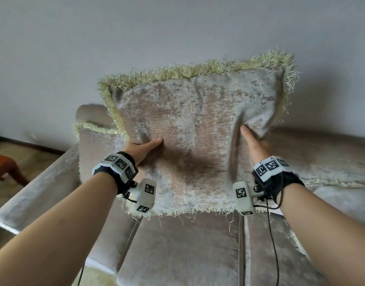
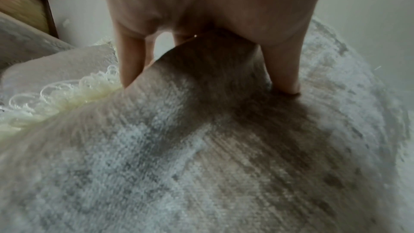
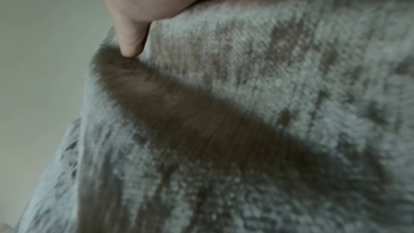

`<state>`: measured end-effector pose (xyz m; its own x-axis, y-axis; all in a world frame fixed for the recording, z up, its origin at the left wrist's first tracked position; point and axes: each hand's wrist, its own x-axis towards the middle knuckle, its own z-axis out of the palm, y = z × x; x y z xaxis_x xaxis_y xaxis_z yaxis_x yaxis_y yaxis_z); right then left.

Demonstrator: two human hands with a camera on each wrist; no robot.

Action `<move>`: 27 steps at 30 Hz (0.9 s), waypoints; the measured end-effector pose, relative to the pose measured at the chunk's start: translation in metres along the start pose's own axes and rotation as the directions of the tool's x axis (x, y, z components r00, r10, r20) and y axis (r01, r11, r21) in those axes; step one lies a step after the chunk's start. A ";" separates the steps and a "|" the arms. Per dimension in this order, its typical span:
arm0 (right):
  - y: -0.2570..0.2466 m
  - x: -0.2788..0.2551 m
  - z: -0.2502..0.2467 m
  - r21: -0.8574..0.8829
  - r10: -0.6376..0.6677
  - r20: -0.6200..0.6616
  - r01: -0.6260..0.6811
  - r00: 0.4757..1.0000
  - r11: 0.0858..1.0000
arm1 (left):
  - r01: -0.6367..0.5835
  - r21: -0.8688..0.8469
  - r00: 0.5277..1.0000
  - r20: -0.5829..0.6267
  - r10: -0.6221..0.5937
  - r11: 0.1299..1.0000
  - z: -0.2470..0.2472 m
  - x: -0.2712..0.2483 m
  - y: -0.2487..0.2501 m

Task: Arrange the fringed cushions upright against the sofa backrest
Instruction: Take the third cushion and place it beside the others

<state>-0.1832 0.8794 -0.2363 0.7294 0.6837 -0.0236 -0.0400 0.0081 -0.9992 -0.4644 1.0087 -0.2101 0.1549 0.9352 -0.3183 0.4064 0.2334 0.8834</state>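
I hold a beige mottled cushion with a pale yellow-green fringe up in the air above the sofa seat. My left hand grips its left side, thumb on the front and fingers behind the fabric. My right hand grips the right side the same way. In the left wrist view the cushion fills the frame, with my thumb pressed into it. The right wrist view shows my thumb pinching a fold of the cushion. A second fringed cushion stands upright in the sofa's left corner, partly hidden.
The beige sofa's backrest runs along a plain grey wall. Its left armrest and seat lie below my arms. A reddish wooden stool stands on the floor at far left.
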 end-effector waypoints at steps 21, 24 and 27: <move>0.029 0.075 0.068 -0.068 0.078 -0.102 -0.085 0.992 0.994 | 0.084 0.009 0.986 0.141 -0.084 0.996 -0.001 0.170 0.012; 0.029 0.074 0.079 -0.044 0.124 -0.161 -0.133 0.979 0.990 | 0.059 -0.010 0.979 0.195 -0.055 0.998 -0.007 0.199 0.015; 0.031 0.071 0.089 -0.046 0.175 -0.193 -0.187 0.966 0.981 | 0.059 -0.027 0.968 0.246 -0.050 0.998 -0.013 0.220 0.012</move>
<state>-0.1936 0.9934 -0.2660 0.8291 0.5206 -0.2037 -0.1441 -0.1531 -0.9777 -0.4371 1.2204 -0.2650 0.3509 0.8280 -0.4373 0.3901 0.2952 0.8721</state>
